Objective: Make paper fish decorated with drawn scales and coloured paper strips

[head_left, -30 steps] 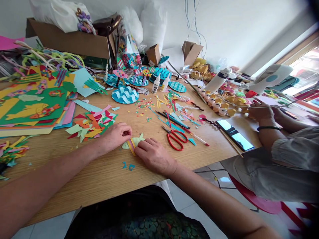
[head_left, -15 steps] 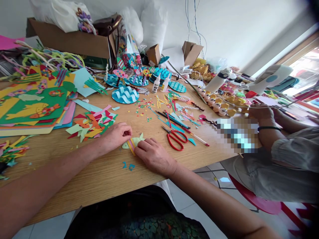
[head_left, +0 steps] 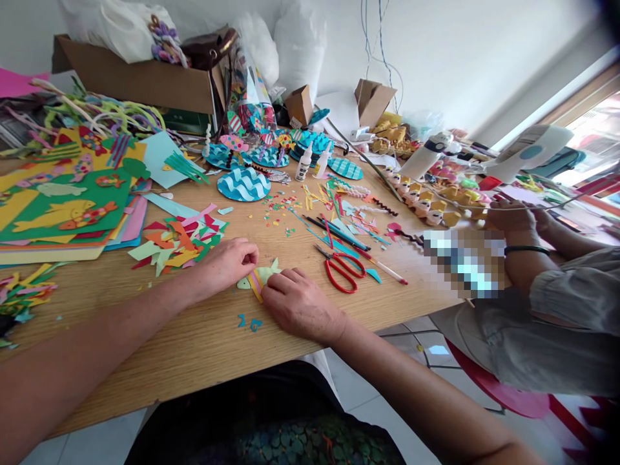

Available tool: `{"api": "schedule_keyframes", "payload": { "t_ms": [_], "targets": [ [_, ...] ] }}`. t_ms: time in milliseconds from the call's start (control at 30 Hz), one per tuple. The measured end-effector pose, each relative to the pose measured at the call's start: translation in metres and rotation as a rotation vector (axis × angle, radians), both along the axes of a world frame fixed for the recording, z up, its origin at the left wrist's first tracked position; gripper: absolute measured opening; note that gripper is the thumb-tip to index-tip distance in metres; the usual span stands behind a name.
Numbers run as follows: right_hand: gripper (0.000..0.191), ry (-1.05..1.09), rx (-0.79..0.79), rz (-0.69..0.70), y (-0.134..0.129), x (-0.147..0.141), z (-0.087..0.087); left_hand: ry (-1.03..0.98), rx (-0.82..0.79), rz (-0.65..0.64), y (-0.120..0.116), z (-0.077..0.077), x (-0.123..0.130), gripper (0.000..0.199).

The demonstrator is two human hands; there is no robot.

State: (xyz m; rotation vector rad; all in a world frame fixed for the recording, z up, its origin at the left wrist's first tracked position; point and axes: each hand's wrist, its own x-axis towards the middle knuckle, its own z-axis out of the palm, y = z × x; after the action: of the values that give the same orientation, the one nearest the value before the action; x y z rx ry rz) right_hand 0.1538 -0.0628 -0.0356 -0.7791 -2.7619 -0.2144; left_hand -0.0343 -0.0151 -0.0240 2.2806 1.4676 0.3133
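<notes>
A pale green paper fish (head_left: pixel 265 274) lies flat on the table, crossed by narrow yellow and purple paper strips (head_left: pixel 255 285). My right hand (head_left: pixel 303 305) rests at the fish's right side, its curled fingers pressed on the paper and covering part of it. Just above the fish's head end, my left hand (head_left: pixel 237 259) is closed in a pinch; whatever is between its fingertips is hidden. Small blue paper scraps (head_left: pixel 255 325) sit near the table edge below the fish. Red-handled scissors (head_left: pixel 343 271) lie partly open to the right of my right hand.
Colourful paper scraps (head_left: pixel 181 242) are heaped left of the fish. Pencils (head_left: pixel 339 231) lie behind the scissors. Glue bottles (head_left: pixel 304 163) stand beside a blue wavy disc (head_left: pixel 243 185). At the right, another person's hands (head_left: pixel 513 216) are over the table.
My left hand has shifted very slightly to the right, still pinched. My right hand and the paper fish stay in place.
</notes>
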Motion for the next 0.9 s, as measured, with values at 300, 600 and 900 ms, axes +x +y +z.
{"api": "schedule_keyframes", "payload": {
  "t_ms": [300,600,900],
  "targets": [
    [0.019,0.004,-0.003,-0.013,-0.001,0.000,0.001,0.022,-0.011,0.000,0.000,0.004,0.001,0.009],
    [0.020,0.049,-0.068,-0.033,-0.001,0.000,0.001,0.058,-0.035,-0.016,0.005,0.006,0.002,0.008],
    [0.022,0.368,-0.398,-0.023,0.002,0.009,0.011,0.054,0.150,-0.026,-0.013,0.014,-0.003,0.020]
  ]
}}
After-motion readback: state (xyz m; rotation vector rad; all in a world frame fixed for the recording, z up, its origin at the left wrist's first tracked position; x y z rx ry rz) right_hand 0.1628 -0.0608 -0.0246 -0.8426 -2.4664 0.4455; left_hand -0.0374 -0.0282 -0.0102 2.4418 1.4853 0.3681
